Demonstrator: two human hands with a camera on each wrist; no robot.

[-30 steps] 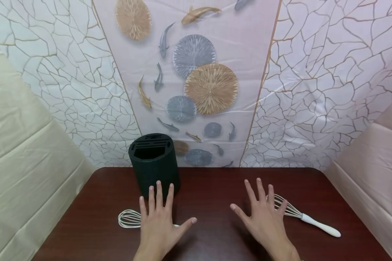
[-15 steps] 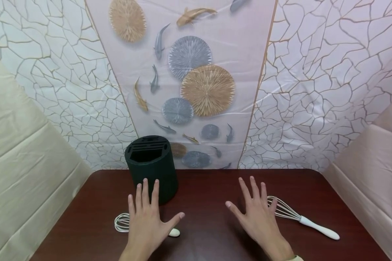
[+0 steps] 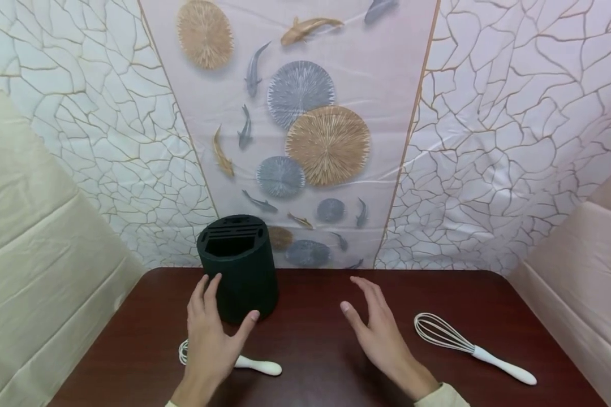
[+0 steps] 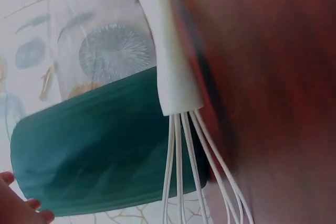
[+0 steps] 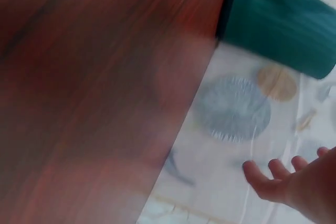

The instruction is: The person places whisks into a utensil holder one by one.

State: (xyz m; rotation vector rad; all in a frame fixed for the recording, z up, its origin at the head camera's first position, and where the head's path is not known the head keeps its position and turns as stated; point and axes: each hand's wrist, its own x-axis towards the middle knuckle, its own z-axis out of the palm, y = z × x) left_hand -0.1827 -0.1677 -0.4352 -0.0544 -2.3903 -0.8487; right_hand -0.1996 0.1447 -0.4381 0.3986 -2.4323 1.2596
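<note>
Just ahead of the left hand [image 3: 209, 339] stands a dark green slotted utensil block [image 3: 239, 265], upright near the far edge of the dark wooden worktop [image 3: 326, 345]. That hand is released, its fingers straight and spread, fingertips level with the block's left flank and the thumb reaching toward its front, apparently not quite touching. Beneath its palm lies a white-handled whisk [image 3: 257, 366], the handle pointing right; the left wrist view shows the same whisk [image 4: 176, 85] lying against the block's base. To the block's right the right hand [image 3: 377, 330] hovers relaxed and empty, palm turned inward, well apart from a second whisk [image 3: 468, 347] lying beyond its outer side. To take the block well, I judge both hands should close evenly on opposite flanks, low down, keeping it upright so it does not tip.
</note>
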